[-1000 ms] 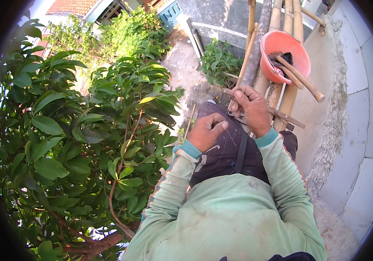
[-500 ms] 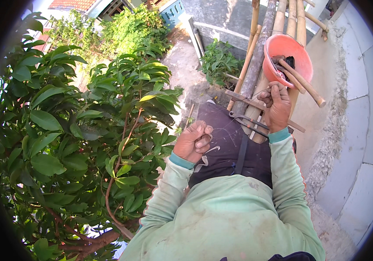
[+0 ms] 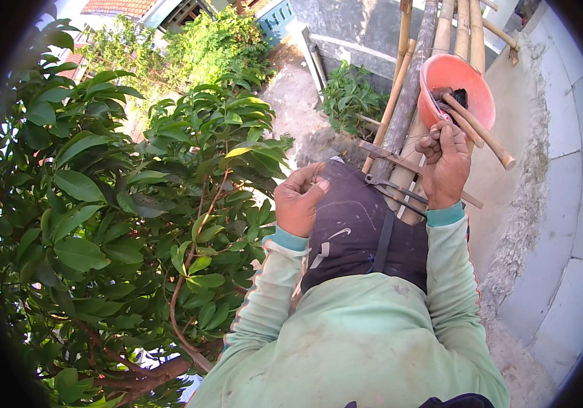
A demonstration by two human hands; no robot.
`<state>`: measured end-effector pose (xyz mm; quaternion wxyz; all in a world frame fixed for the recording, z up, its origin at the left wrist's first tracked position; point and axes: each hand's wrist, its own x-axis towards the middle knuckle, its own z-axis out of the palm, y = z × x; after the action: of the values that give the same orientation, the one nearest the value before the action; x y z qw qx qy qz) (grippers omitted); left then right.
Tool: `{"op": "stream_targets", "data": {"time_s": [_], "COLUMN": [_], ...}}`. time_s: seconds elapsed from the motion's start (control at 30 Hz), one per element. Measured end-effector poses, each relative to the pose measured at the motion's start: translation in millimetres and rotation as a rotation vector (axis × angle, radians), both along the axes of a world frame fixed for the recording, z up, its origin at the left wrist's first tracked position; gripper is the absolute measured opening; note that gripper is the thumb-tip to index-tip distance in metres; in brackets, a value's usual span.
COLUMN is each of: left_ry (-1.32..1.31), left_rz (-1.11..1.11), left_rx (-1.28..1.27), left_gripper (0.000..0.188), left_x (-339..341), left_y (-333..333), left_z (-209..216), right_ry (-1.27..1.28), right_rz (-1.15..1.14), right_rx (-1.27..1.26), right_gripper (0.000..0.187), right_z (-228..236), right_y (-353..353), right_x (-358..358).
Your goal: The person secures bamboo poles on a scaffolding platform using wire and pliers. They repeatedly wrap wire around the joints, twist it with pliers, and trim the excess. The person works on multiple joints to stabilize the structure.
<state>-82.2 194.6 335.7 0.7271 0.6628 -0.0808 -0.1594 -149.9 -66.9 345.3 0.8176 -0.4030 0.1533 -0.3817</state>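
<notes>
My left hand [image 3: 298,197] is raised over my dark-clothed lap, thumb and fingers pinched together. My right hand [image 3: 446,163] is closed just below a pinkish-orange bucket [image 3: 458,71], with its fingertips pressed together. A very thin strand, string or wire, seems to run between the two hands; it is too faint to tell which. A pair of pincers [image 3: 400,192] with dark handles lies on the bamboo poles beside my right wrist. Wooden-handled tools [image 3: 485,136] and something black stick out of the bucket.
Bamboo poles [image 3: 461,30] and a grey pole [image 3: 410,85] run away ahead of me, with a wooden slat [image 3: 400,160] across them. A leafy tree [image 3: 135,204] fills the left side. Pale wall panels [image 3: 567,204] curve along the right; rough ground [image 3: 291,102] lies below.
My left hand has risen and turned, its curled fingers now a pinch higher up. My right hand has shifted slightly right in the picture. The whole view has moved a little.
</notes>
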Motion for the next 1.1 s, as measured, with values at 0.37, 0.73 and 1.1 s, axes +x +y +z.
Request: {"op": "stream_targets", "data": {"time_s": [0.37, 0.73, 1.1], "left_ry": [-0.413, 0.691, 0.688], "left_rz": [-0.306, -0.419, -0.329], "left_rx": [0.272, -0.407, -0.268], "left_gripper": [0.011, 0.026, 0.014], "left_x": [-22, -40, -35], "left_y": [4, 2, 1], "left_z": [25, 34, 25], "right_ry": [0.039, -0.087, -0.188], "right_rz": [0.004, 0.092, 0.188], "right_rx": [-0.006, 0.094, 0.004], "right_gripper": [0.018, 0.018, 0.02], "right_z": [-8, -1, 31], "right_y": [-38, -33, -31], "right_x": [3, -8, -8]}}
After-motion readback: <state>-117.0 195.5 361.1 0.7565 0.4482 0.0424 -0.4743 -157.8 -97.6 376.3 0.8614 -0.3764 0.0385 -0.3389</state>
